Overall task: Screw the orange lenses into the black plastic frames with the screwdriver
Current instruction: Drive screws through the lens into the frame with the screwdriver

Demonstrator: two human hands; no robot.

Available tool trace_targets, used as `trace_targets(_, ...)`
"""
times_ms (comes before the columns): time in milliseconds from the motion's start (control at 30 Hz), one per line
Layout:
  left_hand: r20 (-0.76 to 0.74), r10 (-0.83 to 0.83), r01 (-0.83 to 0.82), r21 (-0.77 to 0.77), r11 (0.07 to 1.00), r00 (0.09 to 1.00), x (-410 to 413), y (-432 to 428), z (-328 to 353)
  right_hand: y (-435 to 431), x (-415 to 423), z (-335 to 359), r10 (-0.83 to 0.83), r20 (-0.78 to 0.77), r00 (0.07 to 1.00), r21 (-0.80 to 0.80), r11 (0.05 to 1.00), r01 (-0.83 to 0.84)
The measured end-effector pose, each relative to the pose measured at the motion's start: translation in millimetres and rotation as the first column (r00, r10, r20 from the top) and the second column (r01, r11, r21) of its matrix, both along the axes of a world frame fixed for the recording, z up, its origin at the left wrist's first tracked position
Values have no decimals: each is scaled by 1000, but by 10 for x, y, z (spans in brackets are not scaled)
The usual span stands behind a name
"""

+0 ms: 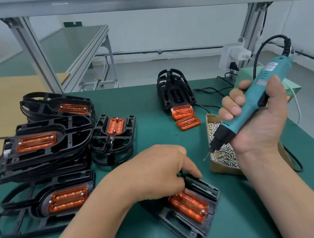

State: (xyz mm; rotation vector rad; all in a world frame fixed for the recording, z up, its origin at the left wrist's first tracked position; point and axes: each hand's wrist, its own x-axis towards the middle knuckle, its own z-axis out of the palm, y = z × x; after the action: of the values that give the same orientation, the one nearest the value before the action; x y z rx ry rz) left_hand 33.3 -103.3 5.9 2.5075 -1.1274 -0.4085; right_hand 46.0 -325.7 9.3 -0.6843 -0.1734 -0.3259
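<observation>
Head view: one wide-angle look down at the green worktop (146, 104).
Frame in hand: a black plastic frame (187, 222) lay tilted at the near centre, its near end running toward the bottom edge.
Lens in frame: an orange lens (189, 204) sat seated in that frame; one small bright screw head showed near its near-right end, the far end was hidden under the fingers.
Left hand: the left hand (159, 170) pressed down on the frame's far end, its grip closed on the frame's edge with the fingers curled over the rim.
Right hand: the right hand (255, 117) was raised to the right of the frame, its grip wrapped tight round the teal screwdriver (250, 104), the bit pointing down-left, clear of the work.
Screws: a cardboard box of screws (222, 150) stood just under the bit, right of the held frame.
Loose lenses: two spare lenses (186, 117) lay at the far centre, in front of an empty frame (174, 90).
Finished stacks: frames with lenses (42, 146) were piled at the left.
Handling, frame: likely light and stiff, ribbed and open, so it should be held flat by its outer rim or pressed down near the lens.
Handling, lens: probably hard, smooth, easily scratched or cracked by overtightening; best touched at the edges.
Handling, screws: tiny and slippery, so probably best lifted on the bit.
</observation>
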Motion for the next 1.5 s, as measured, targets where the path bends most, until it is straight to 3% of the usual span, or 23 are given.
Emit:
trace_targets(233, 208, 174, -173, -26, 985, 962, 88, -12, -91, -64, 17, 9, -52, 2, 999, 5, 999, 52)
trace_targets(333, 212, 355, -348, -70, 935, 911, 128, 40, -77, -70, 21, 6, -55, 1, 998, 11, 998, 55)
trace_targets(467, 278, 503, -523, -3, 853, 818, 118, 116, -11, -66, 24, 6, -51, 1, 999, 6, 999, 51)
trace_targets(667, 307, 311, -374, 171, 911, 899, -12, 111, 39, -67, 26, -2, -43, -1, 999, 7, 999, 43)
trace_targets(867, 348, 275, -376, 265, 888, 896, 26, 71, -37, -63, 21, 10, -38, -11, 999, 11, 999, 39)
trace_targets(1167, 363, 211, -301, 213, 929, 908, 69, 35, -79, -101, 31, -4, -41, -6, 999, 18, 999, 42)
trace_targets(1500, 275, 315, -325, -6, 946, 908, 117, 155, 158, -325, 37, 63, -100, 4, 995, 148, 984, 99)
